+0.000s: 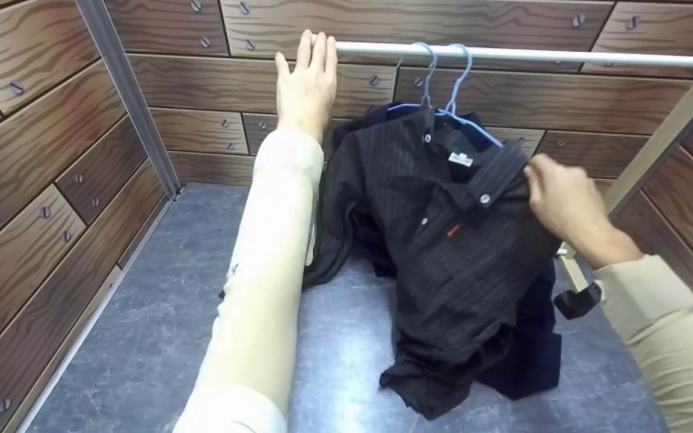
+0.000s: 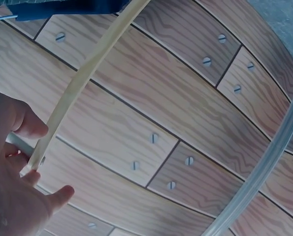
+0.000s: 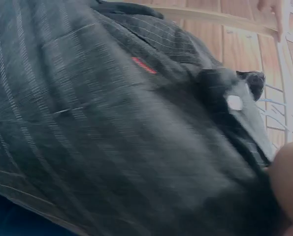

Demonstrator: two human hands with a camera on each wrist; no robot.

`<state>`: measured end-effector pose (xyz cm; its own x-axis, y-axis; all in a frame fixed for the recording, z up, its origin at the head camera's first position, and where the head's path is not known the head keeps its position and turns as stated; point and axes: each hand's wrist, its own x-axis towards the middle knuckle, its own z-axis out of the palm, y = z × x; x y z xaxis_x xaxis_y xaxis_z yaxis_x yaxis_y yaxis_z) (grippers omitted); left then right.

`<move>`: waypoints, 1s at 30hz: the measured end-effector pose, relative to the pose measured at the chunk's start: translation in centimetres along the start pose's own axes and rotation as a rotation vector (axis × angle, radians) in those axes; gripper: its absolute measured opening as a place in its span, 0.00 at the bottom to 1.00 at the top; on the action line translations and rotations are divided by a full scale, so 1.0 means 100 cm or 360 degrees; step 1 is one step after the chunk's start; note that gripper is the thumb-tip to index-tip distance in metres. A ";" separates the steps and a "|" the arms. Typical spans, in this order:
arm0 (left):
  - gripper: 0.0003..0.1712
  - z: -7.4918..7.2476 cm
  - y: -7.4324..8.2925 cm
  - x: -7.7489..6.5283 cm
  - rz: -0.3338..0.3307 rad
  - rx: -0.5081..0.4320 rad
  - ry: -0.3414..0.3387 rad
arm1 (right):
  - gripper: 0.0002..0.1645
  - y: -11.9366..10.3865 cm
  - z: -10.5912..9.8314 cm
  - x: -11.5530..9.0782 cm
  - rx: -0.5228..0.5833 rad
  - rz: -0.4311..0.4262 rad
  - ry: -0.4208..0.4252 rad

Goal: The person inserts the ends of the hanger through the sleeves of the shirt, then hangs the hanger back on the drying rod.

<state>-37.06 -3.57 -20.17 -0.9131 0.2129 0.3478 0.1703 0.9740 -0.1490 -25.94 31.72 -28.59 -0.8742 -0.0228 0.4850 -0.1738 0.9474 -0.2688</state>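
Note:
A black pinstriped shirt hangs from a blue hanger on the white rail. Its collar is spread, showing a white label, and a small red tag marks the chest. At the shoulder my right hand pinches the fabric. In the right wrist view, the shirt fills most of the picture, and the hand shows only at the edge. My left hand holds the rail's left end, where it meets a wooden upright; the left hand has its fingertips around that corner.
A second blue hanger hangs close beside, with dark navy clothing behind the shirt. The rack's right wooden upright slants down. Wood-patterned panels surround a grey floor. A metal post stands at the left corner.

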 end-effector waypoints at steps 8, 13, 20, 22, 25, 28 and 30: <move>0.42 0.010 -0.003 -0.005 0.0009 0.0003 0.0051 | 0.16 0.012 0.010 -0.012 0.0080 -0.0013 -0.0104; 0.46 0.016 -0.007 -0.009 -0.0001 -0.0019 0.0120 | 0.18 0.013 0.015 -0.021 0.0207 -0.0034 -0.0025; 0.52 0.020 -0.015 -0.014 -0.0005 0.0043 0.0113 | 0.19 0.012 0.020 -0.033 0.0302 -0.0036 0.0092; 0.52 0.023 -0.016 -0.016 0.0003 0.0057 0.0134 | 0.20 0.014 0.021 -0.037 0.0325 -0.0041 0.0118; 0.56 0.028 -0.016 -0.020 0.0028 0.0079 0.0154 | 0.20 0.016 0.020 -0.043 0.0335 -0.0043 0.0161; 0.60 0.035 -0.014 -0.025 0.0068 0.0080 0.0153 | 0.19 0.019 0.018 -0.048 0.0336 -0.0042 0.0225; 0.59 0.042 -0.012 -0.030 0.0106 0.0067 0.0146 | 0.19 0.020 0.017 -0.052 0.0339 -0.0050 0.0285</move>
